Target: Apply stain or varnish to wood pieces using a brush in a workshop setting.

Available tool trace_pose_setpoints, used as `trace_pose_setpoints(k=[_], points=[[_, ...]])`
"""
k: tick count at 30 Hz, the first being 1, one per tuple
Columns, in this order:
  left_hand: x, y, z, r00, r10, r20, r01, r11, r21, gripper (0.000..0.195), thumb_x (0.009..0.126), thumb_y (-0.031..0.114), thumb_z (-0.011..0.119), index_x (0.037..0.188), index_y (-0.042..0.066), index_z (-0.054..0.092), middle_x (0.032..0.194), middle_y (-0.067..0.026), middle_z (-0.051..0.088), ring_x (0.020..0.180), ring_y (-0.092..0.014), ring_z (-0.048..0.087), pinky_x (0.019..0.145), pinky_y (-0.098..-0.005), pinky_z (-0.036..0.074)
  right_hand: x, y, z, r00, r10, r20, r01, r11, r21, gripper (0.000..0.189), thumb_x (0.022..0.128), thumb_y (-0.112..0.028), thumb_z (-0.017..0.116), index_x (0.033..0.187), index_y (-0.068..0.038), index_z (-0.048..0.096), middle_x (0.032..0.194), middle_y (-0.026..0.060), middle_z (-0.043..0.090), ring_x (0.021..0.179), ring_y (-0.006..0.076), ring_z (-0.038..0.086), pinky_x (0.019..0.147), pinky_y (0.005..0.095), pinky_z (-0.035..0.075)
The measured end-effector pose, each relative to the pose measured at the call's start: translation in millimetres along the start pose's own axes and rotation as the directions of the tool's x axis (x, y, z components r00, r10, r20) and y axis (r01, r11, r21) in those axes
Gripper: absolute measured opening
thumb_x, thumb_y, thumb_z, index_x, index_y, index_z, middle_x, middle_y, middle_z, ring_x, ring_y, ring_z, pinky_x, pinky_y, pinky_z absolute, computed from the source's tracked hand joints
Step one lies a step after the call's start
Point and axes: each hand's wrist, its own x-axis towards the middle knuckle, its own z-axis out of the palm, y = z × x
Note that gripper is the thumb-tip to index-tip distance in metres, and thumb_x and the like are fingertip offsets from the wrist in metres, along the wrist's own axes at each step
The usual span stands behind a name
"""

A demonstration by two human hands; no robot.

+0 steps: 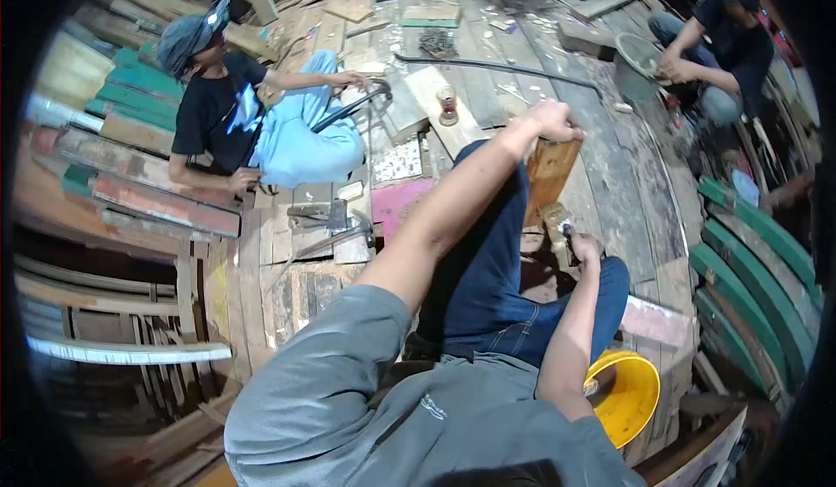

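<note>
My left hand [555, 121] grips the upper end of a reddish-brown wooden board [552, 170] and holds it tilted upright before my legs. Lower down, my right hand [583, 247] is closed on the handle of a wide brush [557, 222], whose pale bristles are at the lower part of the board. Whether the bristles touch the wood I cannot tell. The board's foot is partly hidden by my knee and the brush. A yellow bucket [637, 399] stands beside my right hip, with something pale inside it.
A glass with dark liquid [447, 107] stands on a pale plank [428, 89]. A seated person [222, 102] at the left holds a hammer [353, 105]. Another person [731, 49] handles a grey bucket [633, 69]. More hammers [336, 226], a long metal bar [496, 66] and green planks [751, 278] lie around.
</note>
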Motion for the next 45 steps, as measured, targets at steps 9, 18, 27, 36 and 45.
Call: trace_pose_setpoints(k=[9, 18, 27, 36, 45], points=[[-4.1, -2.9, 4.2, 0.997, 0.013, -0.074, -0.013, 1.000, 0.010, 0.042, 0.075, 0.047, 0.059, 0.091, 0.010, 0.069, 0.086, -0.0146, 0.065, 0.083, -0.032, 0.062, 0.077, -0.0373, 0.049, -2.8, 4.9, -12.1, 0.989, -0.023, 0.144, -0.048, 0.883, 0.467, 0.034, 0.079, -0.036, 0.058, 0.062, -0.008, 0.052, 0.052, 0.0012, 0.046, 0.039, 0.0109, 0.038, 0.035, 0.0265, 0.029], [-0.1, 0.1, 0.4, 1.000, -0.006, -0.025, 0.005, 1.000, -0.024, 0.048, 0.074, 0.050, 0.059, 0.098, 0.009, 0.066, 0.096, -0.0189, 0.062, 0.093, -0.034, 0.058, 0.083, -0.0392, 0.046, -18.3, -3.0, -23.9, 0.975, -0.006, 0.220, -0.119, 0.827, 0.549, 0.026, 0.085, -0.034, 0.051, 0.070, -0.013, 0.048, 0.051, -0.0042, 0.039, 0.037, 0.0065, 0.030, 0.033, 0.0221, 0.021], [2.1, -4.8, 2.2, 0.994, -0.055, 0.095, 0.076, 0.968, -0.240, 0.038, 0.081, 0.037, 0.059, 0.096, 0.002, 0.065, 0.084, -0.0186, 0.065, 0.081, -0.024, 0.063, 0.072, -0.0328, 0.048, -4.5, 9.2, 1.2, 0.994, -0.101, 0.033, 0.100, 0.994, 0.039, 0.037, 0.074, -0.036, 0.057, 0.089, -0.003, 0.065, 0.084, 0.0149, 0.063, 0.075, 0.0243, 0.059, 0.065, 0.0360, 0.047], [15.6, -0.9, 3.6, 0.994, 0.108, 0.032, -0.107, 0.994, -0.028, 0.045, 0.087, 0.035, 0.055, 0.105, -0.006, 0.059, 0.098, -0.0201, 0.063, 0.094, -0.025, 0.059, 0.083, -0.0323, 0.043, 36.9, 21.4, 23.2, 0.996, 0.015, -0.090, -0.012, 0.999, 0.032, 0.032, 0.070, -0.030, 0.052, 0.081, -0.005, 0.068, 0.088, 0.0174, 0.064, 0.078, 0.0279, 0.063, 0.066, 0.0387, 0.050], [23.8, -14.3, 7.0, 0.981, 0.174, 0.080, -0.165, 0.980, -0.109, 0.044, 0.086, 0.036, 0.055, 0.099, -0.005, 0.061, 0.085, -0.0180, 0.065, 0.080, -0.023, 0.060, 0.075, -0.0329, 0.045, -13.7, 9.2, 0.3, 0.990, 0.128, -0.054, -0.123, 0.988, 0.089, 0.035, 0.065, -0.026, 0.061, 0.092, -0.003, 0.066, 0.096, 0.0121, 0.065, 0.090, 0.0220, 0.063, 0.070, 0.0351, 0.050]])
